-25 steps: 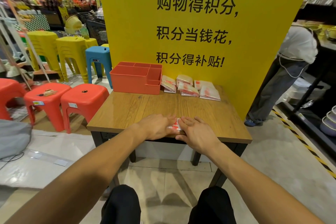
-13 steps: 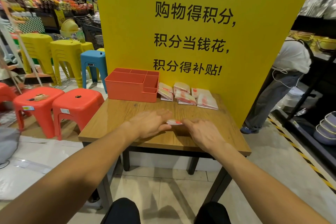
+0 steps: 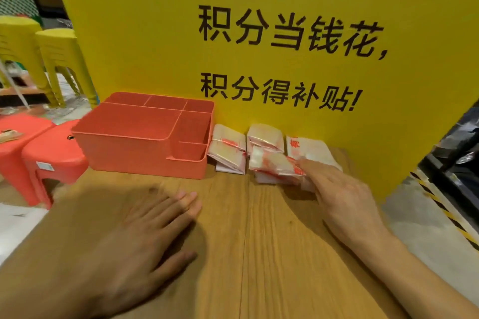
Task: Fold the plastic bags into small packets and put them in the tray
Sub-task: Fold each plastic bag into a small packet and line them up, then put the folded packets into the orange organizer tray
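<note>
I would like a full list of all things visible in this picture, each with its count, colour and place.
tray: one, orange, with compartments, back left of the table, against the board
folded plastic bags: about four piles, white with red print, right of the tray
table: one, light wood, in front of the board
board: one, yellow with black characters, behind the table
red stools: two, red, left of the table
yellow stools: two, yellow, far left, further back
left hand: one, flat on the table, holds nothing
right hand: one, fingertips on the front pile of bags; grip unclear
</note>
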Motion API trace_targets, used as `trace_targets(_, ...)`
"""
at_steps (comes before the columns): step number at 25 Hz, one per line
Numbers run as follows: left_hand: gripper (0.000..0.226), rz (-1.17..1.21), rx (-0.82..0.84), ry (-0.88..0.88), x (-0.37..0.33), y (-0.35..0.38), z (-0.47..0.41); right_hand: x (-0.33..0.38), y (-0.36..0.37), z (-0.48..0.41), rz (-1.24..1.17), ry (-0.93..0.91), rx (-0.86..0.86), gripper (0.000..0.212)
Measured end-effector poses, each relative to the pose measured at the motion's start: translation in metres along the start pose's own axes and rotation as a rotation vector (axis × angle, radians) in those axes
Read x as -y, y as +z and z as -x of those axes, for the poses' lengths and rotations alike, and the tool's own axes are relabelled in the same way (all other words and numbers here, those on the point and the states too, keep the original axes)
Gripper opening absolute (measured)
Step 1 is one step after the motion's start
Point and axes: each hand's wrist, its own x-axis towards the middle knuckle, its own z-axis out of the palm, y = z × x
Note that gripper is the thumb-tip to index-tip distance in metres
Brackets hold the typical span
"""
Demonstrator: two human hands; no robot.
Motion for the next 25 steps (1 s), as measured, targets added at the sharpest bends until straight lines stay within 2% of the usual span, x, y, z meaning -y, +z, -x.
trace_targets(2,0.072,-0.049,-0.1,0.024,0.005,0.002,-0.009,-0.011,0.006,-0.016,-0.043,0.021,-0.013,0.052)
trace_targets(4,0.053,-0.053,-0.125,0.016,0.004,0.0,-0.027,-0.01,0.0,-0.031,-0.113,0.066,0.012,0.059)
trace_targets(6,0.036,-0.04,-0.111,-0.088,-0.007,-0.005,-0.054,-0.005,-0.006,-0.039,-0.204,0.133,0.103,0.075)
trace_targets(9,0.049,0.061,0.081,-0.328,-0.029,-0.023,-0.076,0.007,-0.02,-0.05,-0.35,0.235,0.261,0.085)
trace_targets(11,0.046,0.058,0.23,-0.353,-0.035,-0.046,-0.073,0.021,-0.036,-0.058,-0.41,0.307,0.359,0.084)
trace_targets(14,0.041,0.169,0.457,-0.435,-0.037,-0.068,-0.078,0.033,-0.062,-0.068,-0.456,0.383,0.5,0.076)
trace_targets(16,0.035,0.367,0.533,-0.508,-0.047,-0.078,-0.096,0.034,-0.078,-0.072,-0.521,0.413,0.545,0.064)
trace_targets(18,0.026,0.578,0.444,-0.635,-0.059,-0.092,-0.116,0.037,-0.086,-0.074,-0.546,0.43,0.527,0.058)
trace_targets(20,0.021,0.663,0.295,-0.691,-0.061,-0.108,-0.13,0.043,-0.087,-0.076,-0.545,0.425,0.443,0.067)
trace_targets(22,0.021,0.643,0.136,-0.719,-0.05,-0.129,-0.13,0.054,-0.088,-0.088,-0.571,0.453,0.395,0.072)
trace_targets(25,0.016,0.529,-0.252,-0.82,-0.01,-0.158,-0.105,0.067,-0.093,-0.113,-0.576,0.493,0.449,0.05)
